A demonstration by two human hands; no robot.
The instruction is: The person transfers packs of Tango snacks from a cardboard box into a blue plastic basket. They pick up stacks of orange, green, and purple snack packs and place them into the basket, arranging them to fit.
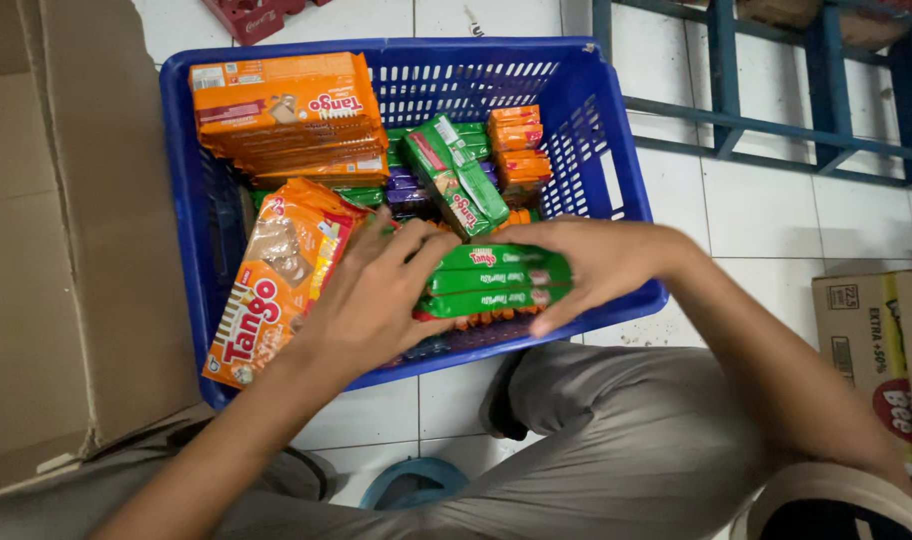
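Head view shows me both hands squeezing a stack of green snack packs (496,282) from each side, so the packs stay together. My left hand (371,300) grips one end, my right hand (586,265) the other. They sit low inside the blue basket (191,200), beside orange packs (276,280).

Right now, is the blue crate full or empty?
Mostly full: the blue crate holds orange, green and purple snack packs, and both hands grip a stack of green packs inside it.
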